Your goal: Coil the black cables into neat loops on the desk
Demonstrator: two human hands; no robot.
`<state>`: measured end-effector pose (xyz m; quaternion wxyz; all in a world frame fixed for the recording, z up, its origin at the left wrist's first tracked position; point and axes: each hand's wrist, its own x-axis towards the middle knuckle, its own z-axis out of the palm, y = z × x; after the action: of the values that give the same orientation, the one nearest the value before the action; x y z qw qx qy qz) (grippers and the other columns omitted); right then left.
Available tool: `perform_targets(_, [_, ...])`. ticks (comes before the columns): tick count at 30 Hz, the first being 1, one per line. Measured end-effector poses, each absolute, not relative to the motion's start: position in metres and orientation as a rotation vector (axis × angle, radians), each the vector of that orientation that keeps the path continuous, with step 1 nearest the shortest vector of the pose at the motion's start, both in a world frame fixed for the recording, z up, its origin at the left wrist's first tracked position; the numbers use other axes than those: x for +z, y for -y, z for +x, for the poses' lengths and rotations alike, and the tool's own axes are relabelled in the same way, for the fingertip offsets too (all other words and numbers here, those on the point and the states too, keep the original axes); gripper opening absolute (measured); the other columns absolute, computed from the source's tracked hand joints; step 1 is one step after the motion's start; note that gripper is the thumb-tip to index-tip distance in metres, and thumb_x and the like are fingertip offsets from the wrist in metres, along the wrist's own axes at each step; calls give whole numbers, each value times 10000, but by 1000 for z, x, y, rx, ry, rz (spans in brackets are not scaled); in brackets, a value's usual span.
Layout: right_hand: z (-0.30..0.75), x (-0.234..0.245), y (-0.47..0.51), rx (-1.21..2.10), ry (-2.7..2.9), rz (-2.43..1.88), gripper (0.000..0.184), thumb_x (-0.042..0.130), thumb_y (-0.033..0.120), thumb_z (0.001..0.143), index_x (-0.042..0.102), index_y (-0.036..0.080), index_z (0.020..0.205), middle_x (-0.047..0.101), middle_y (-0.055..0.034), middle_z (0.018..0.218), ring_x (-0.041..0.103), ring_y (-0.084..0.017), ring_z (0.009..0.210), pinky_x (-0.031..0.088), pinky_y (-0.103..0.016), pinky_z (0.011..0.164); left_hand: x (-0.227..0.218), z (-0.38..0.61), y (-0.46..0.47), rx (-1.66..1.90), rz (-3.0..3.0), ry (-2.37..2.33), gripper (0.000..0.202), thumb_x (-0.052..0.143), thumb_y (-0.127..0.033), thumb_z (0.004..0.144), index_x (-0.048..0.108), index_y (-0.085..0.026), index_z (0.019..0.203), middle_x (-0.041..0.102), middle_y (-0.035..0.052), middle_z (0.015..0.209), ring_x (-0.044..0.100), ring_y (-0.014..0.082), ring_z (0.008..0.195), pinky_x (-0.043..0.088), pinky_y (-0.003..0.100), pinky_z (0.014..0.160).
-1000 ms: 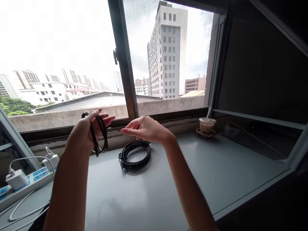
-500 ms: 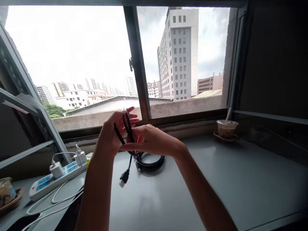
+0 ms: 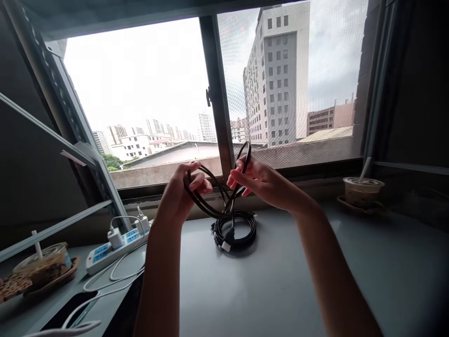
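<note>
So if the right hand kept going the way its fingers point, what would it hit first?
Probably the left hand, facing the right hand across the black cable both hold; depth is unclear.

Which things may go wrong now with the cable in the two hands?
The black cable between the left hand and the right hand hangs in loose loops, so it may tangle. Its dangling plug hangs above the coiled cable on the table and may catch in it.

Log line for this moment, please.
left hand: holds black cable | right hand: holds black cable's loop | coiled cable: on table
</note>
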<state>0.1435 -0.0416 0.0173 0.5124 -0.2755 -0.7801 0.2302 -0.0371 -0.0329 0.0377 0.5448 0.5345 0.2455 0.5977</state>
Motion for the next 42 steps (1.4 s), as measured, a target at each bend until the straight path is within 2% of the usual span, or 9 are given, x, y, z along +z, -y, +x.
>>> perform_targets(5, [150, 24, 48, 618, 1548, -679, 231, 374, 388, 926, 469, 192, 1002, 535, 37, 593, 580, -102, 548, 494, -213, 554, 40, -43, 37, 1503, 1297, -579, 249, 373, -251, 879, 411, -210, 637, 202, -109, 323, 218, 47, 220, 187, 159, 257])
perform_targets(9, [156, 31, 57, 493, 1288, -665, 338, 295, 375, 947, 545, 193, 1084, 285, 83, 412, 328, -79, 326, 365, -199, 369, 40, -44, 37, 1721, 1312, -605, 339, 388, -311, 912, 410, -199, 593, 223, -102, 336, 132, 26, 225, 90, 173, 243])
perform_targets(14, [170, 38, 69, 622, 1012, -676, 276, 365, 309, 937, 600, 196, 848, 217, 78, 348, 200, -65, 292, 143, -215, 305, 35, -44, 30, 1938, 1369, -666, 402, 438, -374, 903, 426, -190, 545, 250, -89, 351, 147, 20, 256, 92, 171, 254])
perform_targets(21, [193, 44, 87, 793, 923, -723, 254, 445, 294, 891, 601, 226, 703, 163, 69, 337, 123, -46, 266, 10, -284, 329, 28, -61, 9, 2107, 1147, -626, 321, 461, -285, 879, 409, -204, 573, 309, -87, 386, 210, 33, 276, 188, 167, 273])
perform_targets(26, [200, 39, 81, 700, 944, -644, 96, 571, 238, 816, 666, 224, 818, 200, 74, 379, 147, -51, 313, 55, -267, 347, 28, -81, 5, 2066, 1232, -862, 333, 459, -258, 838, 444, -198, 511, 257, -77, 310, 215, 45, 274, 198, 170, 286])
perform_targets(31, [200, 36, 76, 786, 950, -546, 267, 490, 132, 850, 662, 269, 1001, 220, 78, 461, 198, -48, 365, 276, -194, 384, 33, -71, 20, 2090, 1195, -783, 497, 379, -323, 890, 273, -200, 420, 196, -63, 302, 166, 38, 257, 119, 198, 285])
perform_targets(34, [196, 33, 74, 848, 1065, -672, 299, 492, 155, 847, 641, 292, 1067, 413, 42, 576, 280, -32, 384, 201, -172, 326, 37, -60, 29, 2119, 1174, -745, 537, 331, -357, 918, 233, -199, 414, 175, -54, 287, 157, 44, 244, 112, 211, 280])
perform_targets(38, [184, 28, 68, 804, 1324, -822, 315, 508, 219, 847, 572, 272, 1151, 640, -47, 954, 352, -29, 377, 119, -187, 274, 40, -49, 38, 2014, 1211, -638, 568, 320, -343, 932, 208, -192, 396, 162, -48, 267, 132, 46, 235, 90, 216, 273])
perform_targets(42, [167, 24, 62, 856, 1560, -969, 283, 483, 387, 881, 583, 162, 1020, 656, -39, 697, 258, -20, 284, 138, -202, 275, 39, -41, 42, 1941, 1231, -588, 589, 334, -356, 928, 185, -188, 384, 149, -49, 256, 123, 41, 220, 60, 217, 270])
